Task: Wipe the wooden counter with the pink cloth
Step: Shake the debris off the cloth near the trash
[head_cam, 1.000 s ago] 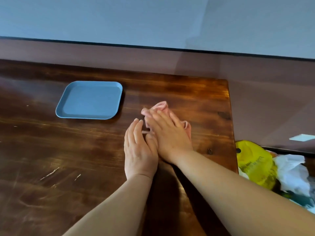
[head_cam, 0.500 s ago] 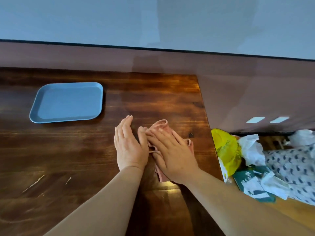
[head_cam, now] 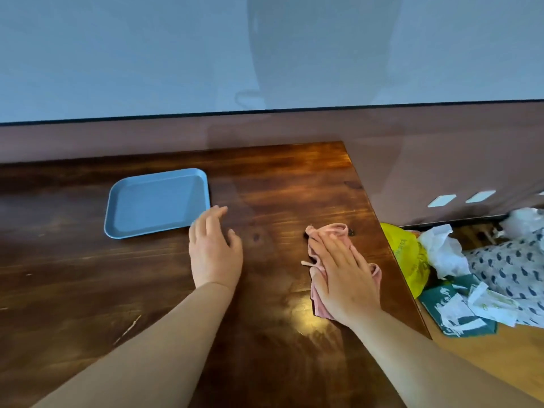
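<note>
We are pressing our right hand point(head_cam: 346, 278) flat on the cloth point(head_cam: 341, 231), fingers straight and spread over it, the pink fabric lying bunched on the counter point(head_cam: 279, 178) near its right edge. Our left hand point(head_cam: 213, 248) is resting loosely open on the wood, holding nothing, well apart from the cloth and just beside the near right corner of the tray point(head_cam: 153, 201). Off the right edge, a yellow bag point(head_cam: 409, 257) is lying among crumpled paper point(head_cam: 441, 248)
</note>
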